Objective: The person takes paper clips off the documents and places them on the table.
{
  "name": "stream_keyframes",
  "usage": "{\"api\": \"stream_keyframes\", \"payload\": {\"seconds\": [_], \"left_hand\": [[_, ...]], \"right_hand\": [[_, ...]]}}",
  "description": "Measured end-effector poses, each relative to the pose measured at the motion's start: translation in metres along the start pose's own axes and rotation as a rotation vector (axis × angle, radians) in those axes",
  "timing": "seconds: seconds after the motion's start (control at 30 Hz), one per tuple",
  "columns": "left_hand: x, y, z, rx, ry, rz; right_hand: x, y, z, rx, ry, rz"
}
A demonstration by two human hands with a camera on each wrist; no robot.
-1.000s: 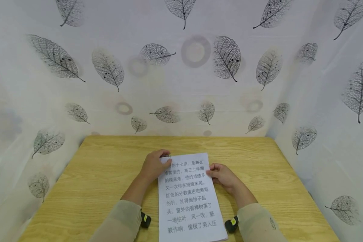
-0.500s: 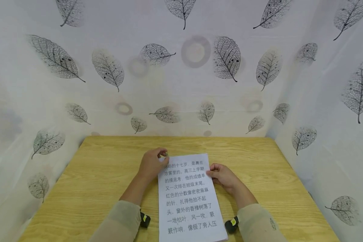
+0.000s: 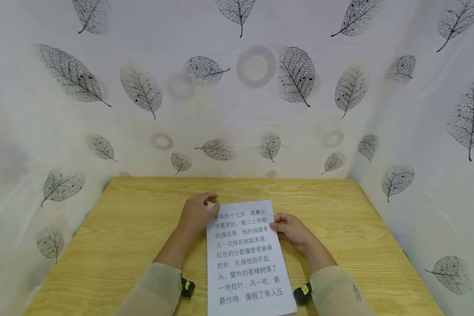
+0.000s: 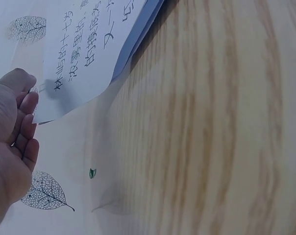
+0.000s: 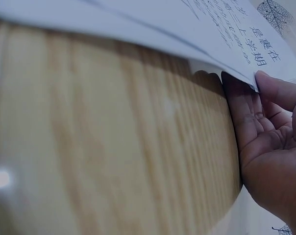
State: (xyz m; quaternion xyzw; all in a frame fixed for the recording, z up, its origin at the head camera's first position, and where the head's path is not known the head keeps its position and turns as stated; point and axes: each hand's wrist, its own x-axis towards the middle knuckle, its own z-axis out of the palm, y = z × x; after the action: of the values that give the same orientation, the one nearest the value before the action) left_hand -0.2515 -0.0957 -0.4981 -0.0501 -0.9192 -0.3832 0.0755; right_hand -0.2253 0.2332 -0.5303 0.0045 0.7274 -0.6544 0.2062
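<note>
Overall, left hand (image 3: 195,214) pinching a small object (image 3: 217,201), right hand (image 3: 294,230) gripping paper stack (image 3: 246,260), thumb (image 5: 280,91) uppermost

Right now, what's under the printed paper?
Beneath the right edge of the printed paper: fingers of the right hand, with the wooden table below. Anything under the paper's middle is covered and can't be seen.

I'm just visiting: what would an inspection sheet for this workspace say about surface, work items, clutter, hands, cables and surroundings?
Surface: wood-grain table.
Work items: stacked printed papers; small thin object, too small to identify.
Clutter: nothing seen.
Hands: left hand pinches the small thin object at the papers' top-left corner; right hand grips their right edge, thumb on top, fingers underneath. Black device at the right wrist.
Cables: nothing seen.
Surroundings: pale sheeting printed with leaves and rings.
</note>
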Motion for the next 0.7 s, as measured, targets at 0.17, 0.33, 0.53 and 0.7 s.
{"api": "stream_keyframes", "payload": {"seconds": [0.17,0.33,0.53,0.7], "left_hand": [[-0.002,0.001,-0.005,0.007,-0.031,-0.017],[-0.005,0.002,-0.010,-0.002,-0.051,-0.032],[-0.005,-0.005,-0.011,0.004,-0.064,-0.038],[-0.004,-0.014,-0.011,-0.002,-0.077,-0.076]], "right_hand": [[0.000,-0.001,0.000,-0.001,0.001,0.003],[0.000,-0.001,0.000,-0.001,-0.003,0.007],[-0.001,-0.003,0.000,-0.001,-0.009,0.009],[-0.002,-0.003,0.000,-0.004,-0.013,0.003]]}}
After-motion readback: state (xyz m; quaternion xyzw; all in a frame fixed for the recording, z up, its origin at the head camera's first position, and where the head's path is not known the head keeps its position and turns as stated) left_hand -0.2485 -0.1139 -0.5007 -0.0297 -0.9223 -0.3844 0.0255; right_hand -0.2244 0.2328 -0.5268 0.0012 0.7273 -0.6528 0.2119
